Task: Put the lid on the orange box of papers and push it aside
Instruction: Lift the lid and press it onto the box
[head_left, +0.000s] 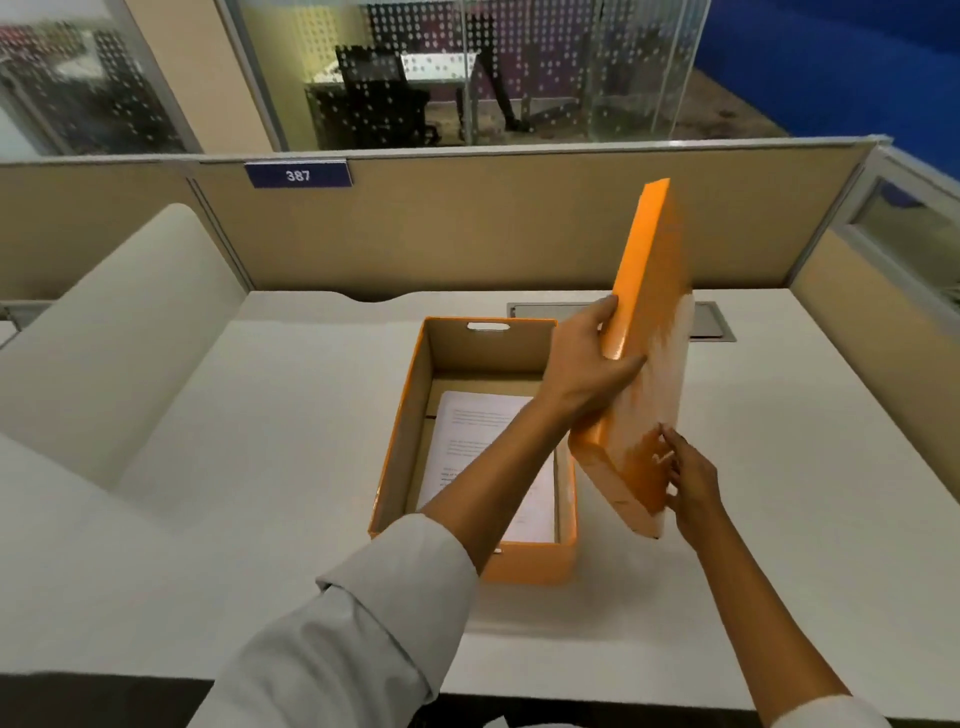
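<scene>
Orange cardboard forms the open box (475, 564), which sits on the white surface (260, 467) with sheets of papers (483, 431) lying inside. Just right of the box, the orange lid (644, 332) is held nearly on edge, tilted, above the surface. The left hand (587, 364) clasps the lid's left edge, fingers (626, 366) wrapped beneath. The right hand (693, 486) grips its near corner, fingers (670, 460) pressed against the top face.
</scene>
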